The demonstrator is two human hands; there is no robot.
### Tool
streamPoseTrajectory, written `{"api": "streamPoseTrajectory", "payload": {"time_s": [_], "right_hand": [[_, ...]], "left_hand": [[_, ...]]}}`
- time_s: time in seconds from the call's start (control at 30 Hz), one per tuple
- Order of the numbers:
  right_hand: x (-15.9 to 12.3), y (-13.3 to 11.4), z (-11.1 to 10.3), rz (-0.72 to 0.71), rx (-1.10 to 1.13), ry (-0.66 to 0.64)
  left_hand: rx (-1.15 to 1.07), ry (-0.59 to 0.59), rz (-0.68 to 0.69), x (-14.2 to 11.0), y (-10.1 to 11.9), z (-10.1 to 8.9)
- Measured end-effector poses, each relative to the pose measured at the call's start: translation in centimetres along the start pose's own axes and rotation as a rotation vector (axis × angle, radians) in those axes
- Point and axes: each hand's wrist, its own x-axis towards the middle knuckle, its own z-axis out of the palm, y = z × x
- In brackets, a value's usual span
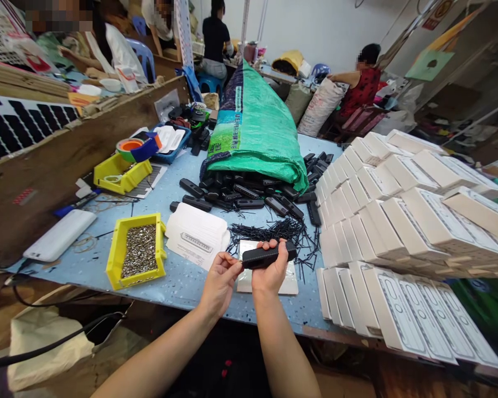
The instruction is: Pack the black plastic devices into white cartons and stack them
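Observation:
My right hand [270,276] is wrapped around a black elongated plastic case [265,256], held nearly level over the table's front part. At the left end of that case, my left hand [222,279] is closed in a pinch; what sits between its fingertips is too small to make out. Beneath the hands lies a small whitish, shiny stack [289,283]. Just behind them spreads a heap of thin black sticks [269,229]. A yellow bin [113,260] of small metal parts [143,251] stands to the left, beside a pile of printed paper sheets [197,235].
Similar black cases [249,193] spill from a green woven sack [265,127]. Stacked white boxes [382,221] fill the right side. A white power bank-like block [60,235], a second yellow bin [122,176] and tape [130,145] lie left. Several people sit working beyond the table.

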Motion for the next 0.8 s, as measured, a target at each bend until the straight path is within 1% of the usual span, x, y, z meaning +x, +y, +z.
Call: {"api": "streamPoseTrajectory", "payload": {"time_s": [0.2,0.37,0.5,0.57,0.67,0.73,0.8], "right_hand": [[0.1,0.1,-0.1,0.011,0.053,-0.003],[0.4,0.3,-0.4,0.064,0.020,0.020],[0.6,0.1,-0.7,-0.030,-0.024,-0.044],[0.5,0.0,-0.8,-0.063,-0.043,-0.109],[0.3,0.0,-1.1,-0.082,-0.104,-0.202],[0.2,0.1,-1.1,-0.079,-0.136,-0.226],[0.2,0.2,-1.1,-0.049,-0.152,-0.235]], "left_hand": [[0.089,0.003,0.079,-0.2,-0.7,-0.3],[0.176,0.014,0.112,-0.7,-1.5,-0.5],[0.228,-0.024,0.114,-0.4,-1.3,-0.9],[0.318,-0.050,0.140,-0.1,-0.9,-1.4],[0.550,-0.120,0.264,0.4,-0.1,-2.2],[0.728,-0.181,0.353,0.5,0.5,-2.7],[0.880,-0.223,0.408,0.6,1.2,-2.9]]}}
